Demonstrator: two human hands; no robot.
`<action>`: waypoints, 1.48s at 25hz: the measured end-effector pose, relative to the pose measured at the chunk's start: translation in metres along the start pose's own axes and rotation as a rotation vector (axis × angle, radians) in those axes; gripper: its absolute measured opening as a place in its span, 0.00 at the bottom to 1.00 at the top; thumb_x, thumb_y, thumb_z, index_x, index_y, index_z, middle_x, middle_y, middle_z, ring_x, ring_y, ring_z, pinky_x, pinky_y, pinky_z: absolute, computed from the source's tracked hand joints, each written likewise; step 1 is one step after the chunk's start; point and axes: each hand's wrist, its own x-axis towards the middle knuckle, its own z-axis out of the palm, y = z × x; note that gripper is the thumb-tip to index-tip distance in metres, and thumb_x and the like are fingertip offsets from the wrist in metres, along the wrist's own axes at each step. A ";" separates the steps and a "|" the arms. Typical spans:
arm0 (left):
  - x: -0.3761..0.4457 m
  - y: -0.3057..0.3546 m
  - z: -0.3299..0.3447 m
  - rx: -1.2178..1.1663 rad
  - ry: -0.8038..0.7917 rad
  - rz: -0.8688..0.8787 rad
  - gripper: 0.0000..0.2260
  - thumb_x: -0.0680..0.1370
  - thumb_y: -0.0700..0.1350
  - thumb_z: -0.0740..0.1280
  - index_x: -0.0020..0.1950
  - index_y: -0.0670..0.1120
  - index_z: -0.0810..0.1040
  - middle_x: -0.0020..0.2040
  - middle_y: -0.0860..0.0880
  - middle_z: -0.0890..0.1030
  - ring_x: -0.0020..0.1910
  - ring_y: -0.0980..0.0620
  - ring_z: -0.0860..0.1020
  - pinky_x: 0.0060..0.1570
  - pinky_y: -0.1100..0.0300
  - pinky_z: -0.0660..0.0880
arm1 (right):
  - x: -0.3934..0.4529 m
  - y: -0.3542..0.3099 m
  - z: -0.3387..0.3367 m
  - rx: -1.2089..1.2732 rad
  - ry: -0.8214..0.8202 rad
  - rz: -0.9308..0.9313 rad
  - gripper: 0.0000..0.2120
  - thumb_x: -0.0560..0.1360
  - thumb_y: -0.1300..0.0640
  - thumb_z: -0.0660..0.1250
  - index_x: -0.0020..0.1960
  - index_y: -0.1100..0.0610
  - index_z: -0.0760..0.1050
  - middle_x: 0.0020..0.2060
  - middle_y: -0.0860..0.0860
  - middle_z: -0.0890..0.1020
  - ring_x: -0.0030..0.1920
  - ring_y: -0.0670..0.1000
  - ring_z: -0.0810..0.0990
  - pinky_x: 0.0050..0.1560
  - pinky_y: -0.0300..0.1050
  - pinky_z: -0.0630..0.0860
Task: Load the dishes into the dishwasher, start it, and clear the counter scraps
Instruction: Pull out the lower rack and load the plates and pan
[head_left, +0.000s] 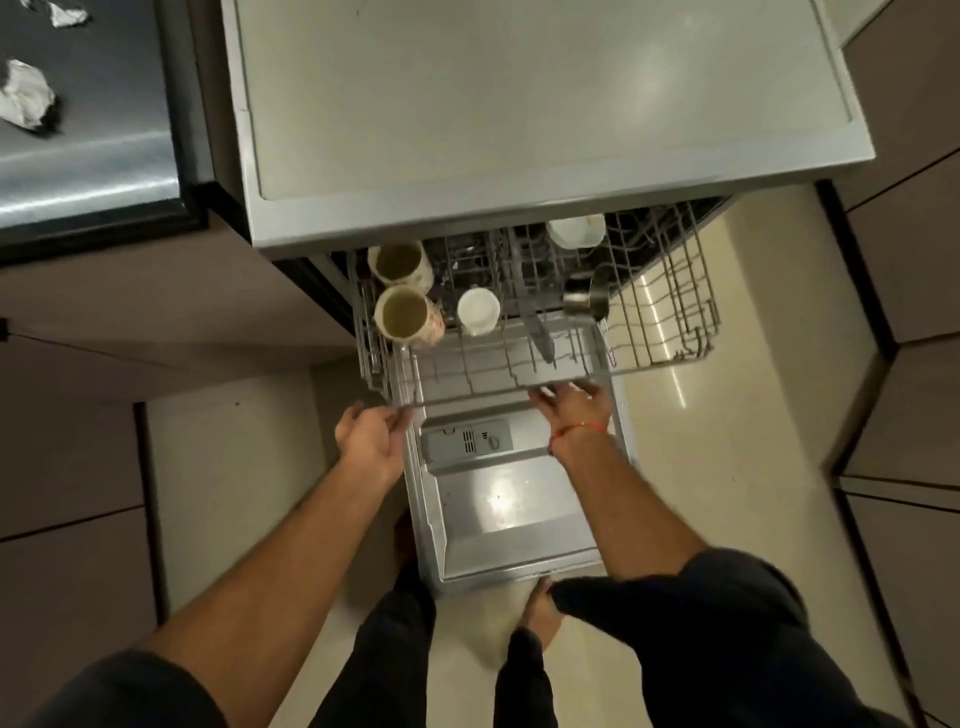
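The left hand (370, 439) has its fingers (400, 418) curled at the front left corner of the wire rack (519, 374); the right hand (571, 405) lays spread fingers (545, 396) on its front rail. Whether either truly grips is unclear. The rack, mid-frame, holds two mugs (402, 312), white cups (478, 310) and a steel cup (586, 301) above the open dishwasher door (509, 514). Crumpled scraps (26, 96) lie on the desk (104, 156), upper left.

Rack (519, 364) rear hidden under dishwasher top; crumpled scrap (67, 13) cut by upper-left frame edge; right hand (571, 402) motion-blurred.
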 end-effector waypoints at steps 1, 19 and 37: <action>0.004 0.007 0.012 -0.056 -0.040 -0.024 0.26 0.76 0.23 0.62 0.73 0.36 0.67 0.61 0.34 0.77 0.53 0.43 0.79 0.61 0.49 0.78 | 0.007 -0.006 0.019 0.020 -0.029 0.002 0.21 0.76 0.77 0.59 0.62 0.57 0.66 0.46 0.62 0.77 0.40 0.59 0.81 0.50 0.58 0.82; 0.058 0.101 0.110 0.650 -0.323 0.314 0.15 0.81 0.37 0.62 0.41 0.55 0.70 0.56 0.41 0.79 0.37 0.64 0.65 0.42 0.75 0.65 | 0.068 -0.062 0.151 -0.377 -0.416 -0.027 0.20 0.78 0.76 0.54 0.64 0.60 0.68 0.48 0.54 0.77 0.47 0.52 0.78 0.58 0.64 0.77; 0.157 -0.013 0.059 1.847 -0.534 0.955 0.29 0.80 0.39 0.62 0.81 0.48 0.57 0.82 0.45 0.54 0.81 0.45 0.54 0.77 0.47 0.57 | 0.148 0.017 0.078 -1.900 -0.542 -0.670 0.37 0.79 0.61 0.63 0.81 0.54 0.47 0.80 0.55 0.50 0.80 0.57 0.50 0.78 0.50 0.52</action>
